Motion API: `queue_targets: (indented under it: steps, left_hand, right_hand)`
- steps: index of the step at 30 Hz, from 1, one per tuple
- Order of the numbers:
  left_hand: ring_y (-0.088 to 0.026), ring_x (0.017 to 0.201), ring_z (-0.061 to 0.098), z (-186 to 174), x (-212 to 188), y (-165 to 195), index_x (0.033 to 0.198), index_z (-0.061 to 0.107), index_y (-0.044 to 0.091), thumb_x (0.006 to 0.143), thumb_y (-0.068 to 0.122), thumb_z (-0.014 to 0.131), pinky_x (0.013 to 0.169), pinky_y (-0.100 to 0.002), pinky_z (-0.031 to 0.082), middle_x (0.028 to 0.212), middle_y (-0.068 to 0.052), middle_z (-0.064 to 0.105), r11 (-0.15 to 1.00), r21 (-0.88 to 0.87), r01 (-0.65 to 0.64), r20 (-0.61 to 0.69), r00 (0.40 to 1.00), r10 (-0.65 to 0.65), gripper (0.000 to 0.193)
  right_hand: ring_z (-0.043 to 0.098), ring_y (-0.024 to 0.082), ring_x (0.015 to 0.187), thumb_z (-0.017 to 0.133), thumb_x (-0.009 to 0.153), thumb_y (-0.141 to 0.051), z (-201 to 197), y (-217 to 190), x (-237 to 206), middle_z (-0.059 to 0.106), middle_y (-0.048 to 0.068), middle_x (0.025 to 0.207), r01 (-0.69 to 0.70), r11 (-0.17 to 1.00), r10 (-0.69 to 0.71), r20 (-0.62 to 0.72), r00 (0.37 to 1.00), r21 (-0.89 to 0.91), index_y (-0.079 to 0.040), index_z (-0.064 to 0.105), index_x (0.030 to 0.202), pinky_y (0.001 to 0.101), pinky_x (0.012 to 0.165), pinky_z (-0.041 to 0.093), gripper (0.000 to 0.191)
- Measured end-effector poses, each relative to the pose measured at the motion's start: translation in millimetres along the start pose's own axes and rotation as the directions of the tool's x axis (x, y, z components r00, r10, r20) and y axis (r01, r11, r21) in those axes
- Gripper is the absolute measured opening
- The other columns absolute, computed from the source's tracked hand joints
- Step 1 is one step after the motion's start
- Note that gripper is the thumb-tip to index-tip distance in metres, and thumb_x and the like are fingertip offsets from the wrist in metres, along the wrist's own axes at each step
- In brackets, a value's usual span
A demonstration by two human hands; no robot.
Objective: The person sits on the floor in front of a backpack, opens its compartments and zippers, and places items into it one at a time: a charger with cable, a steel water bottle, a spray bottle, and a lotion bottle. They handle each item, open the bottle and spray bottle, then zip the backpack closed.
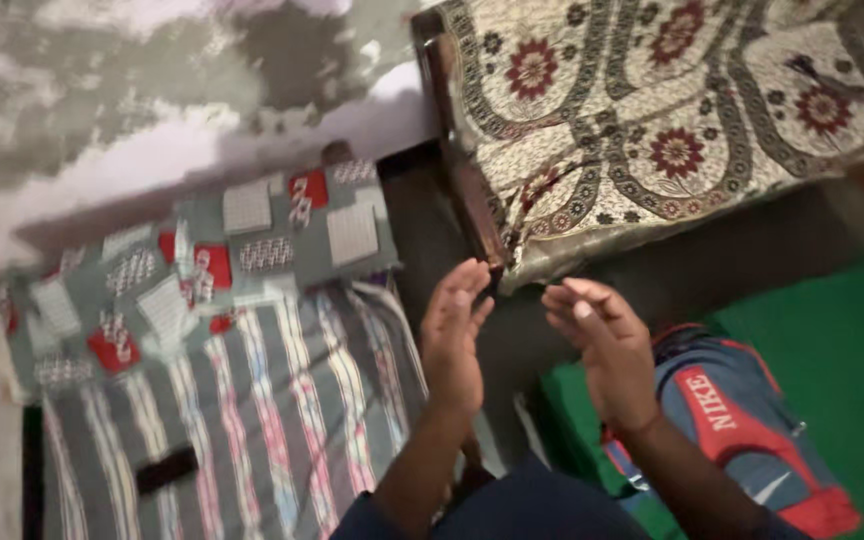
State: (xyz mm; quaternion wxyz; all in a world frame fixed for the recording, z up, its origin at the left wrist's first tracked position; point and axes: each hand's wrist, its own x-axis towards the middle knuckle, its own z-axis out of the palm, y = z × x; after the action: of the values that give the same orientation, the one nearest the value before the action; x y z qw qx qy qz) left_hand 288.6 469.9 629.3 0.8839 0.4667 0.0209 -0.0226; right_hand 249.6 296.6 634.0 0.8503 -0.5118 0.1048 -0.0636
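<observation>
My left hand [454, 335] is raised in front of me, palm turned inward, fingers straight and slightly apart, holding nothing. My right hand [602, 345] faces it a short gap away, fingers loosely curled, also holding nothing. Both hover over the dark gap between a striped mattress [252, 420] on the left and a bed covered with a cream floral spread [652, 120] at the upper right. The corner of the dark wooden bed frame [472, 200] is just beyond my left fingertips.
A grey patterned pillow [202, 270] with red and white patches lies at the mattress head. A small dark flat object [166, 468] rests on the stripes. A blue, grey and red backpack [742, 430] sits on a green mat [832, 360] at the right. A stained wall [132, 90] stands behind.
</observation>
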Motion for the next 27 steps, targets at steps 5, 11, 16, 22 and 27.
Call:
queue_targets:
  steps: [5, 11, 16, 22, 27]
  left_hand:
    - [-0.024, 0.132, 0.058, 31.6, 66.0, -30.8, 0.143, 0.055, 0.001, 0.105, 0.030, 0.053, 0.109, -0.040, 0.045, 0.142, -0.014, 0.062, 0.994, 0.034, 0.108, 0.099, 0.989, -0.111, 0.048]
    - [-0.022, 0.133, 0.058, 126.9, 146.5, -89.8, 0.142, 0.055, 0.003, 0.102, 0.030, 0.054, 0.109, -0.039, 0.046, 0.140, -0.012, 0.063, 0.973, 0.133, 0.190, 0.306, 0.926, -0.223, 0.048]
    - [-0.027, 0.130, 0.059, 238.7, 166.1, -157.9, 0.140, 0.058, 0.002, 0.099, 0.027, 0.056, 0.108, -0.043, 0.046, 0.138, -0.014, 0.064, 0.930, 0.161, 0.331, 0.408, 0.835, -0.368, 0.048]
    - [-0.024, 0.132, 0.059, 336.3, 155.4, -234.9, 0.141, 0.056, 0.007, 0.100, 0.032, 0.052, 0.106, -0.043, 0.046, 0.138, -0.012, 0.064, 0.838, 0.358, 0.413, 0.543, 0.638, -0.546, 0.048]
    - [-0.024, 0.130, 0.060, 408.4, 168.3, -306.6, 0.140, 0.057, 0.005, 0.100, 0.032, 0.054, 0.104, -0.041, 0.049, 0.138, -0.012, 0.065, 0.785, 0.460, 0.416, 0.637, 0.461, -0.618, 0.048]
  right_hand:
    - [0.066, 0.024, 0.121, 0.057, 0.104, -0.016, -11.5, -16.3, 43.6, 0.070, 0.014, 0.127, 0.097, 0.995, -0.096, -0.101, 0.990, 0.000, -0.003, 0.061, 0.130, 0.0401, 0.105, 0.052, 0.029]
    - [0.067, 0.023, 0.118, 0.057, 0.104, -0.014, -80.4, -53.0, 96.5, 0.070, 0.013, 0.124, 0.244, 0.969, -0.217, -0.326, 0.920, 0.045, -0.001, 0.061, 0.129, 0.0385, 0.103, 0.054, 0.028]
    - [0.067, 0.022, 0.117, 0.055, 0.104, -0.011, -171.9, -93.1, 107.4, 0.070, 0.012, 0.123, 0.317, 0.947, -0.261, -0.466, 0.846, 0.045, -0.001, 0.061, 0.129, 0.0374, 0.101, 0.055, 0.027]
    - [0.069, 0.023, 0.116, 0.055, 0.106, -0.012, -268.6, -124.7, 118.5, 0.070, 0.013, 0.123, 0.440, 0.898, -0.319, -0.665, 0.675, 0.015, 0.000, 0.061, 0.128, 0.0373, 0.101, 0.055, 0.026]
    - [0.068, 0.023, 0.117, 0.054, 0.105, -0.014, -330.1, -139.5, 121.3, 0.069, 0.012, 0.124, 0.467, 0.882, -0.314, -0.811, 0.493, -0.058, -0.001, 0.061, 0.128, 0.0374, 0.101, 0.055, 0.027]
